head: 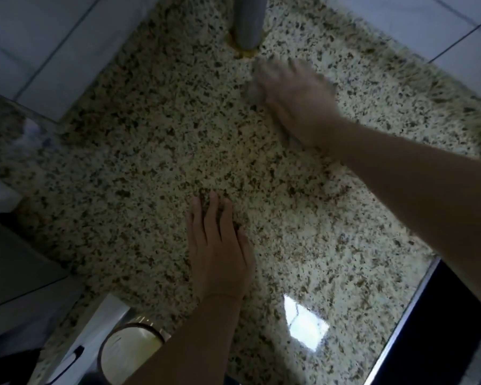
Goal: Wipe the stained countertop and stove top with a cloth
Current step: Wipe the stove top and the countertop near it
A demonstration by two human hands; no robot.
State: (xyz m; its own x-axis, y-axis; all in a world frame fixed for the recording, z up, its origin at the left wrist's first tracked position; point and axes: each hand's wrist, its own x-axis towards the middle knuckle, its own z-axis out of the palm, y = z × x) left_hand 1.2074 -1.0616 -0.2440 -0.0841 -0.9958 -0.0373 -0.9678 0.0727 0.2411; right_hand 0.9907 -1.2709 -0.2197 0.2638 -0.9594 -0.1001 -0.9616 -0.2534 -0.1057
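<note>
Peeking cloth (254,91) under right fingers (286,70)

Bare forearms, thin left-wrist bracelet (225,295)

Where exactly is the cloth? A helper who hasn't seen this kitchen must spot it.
On the speckled granite countertop, find the grey pipe rising at the back. Just right of its base, the right hand presses a pale cloth, the only soft, unspeckled patch there.

grey pipe (247,22) blocks countertop (139,151) corner
</note>
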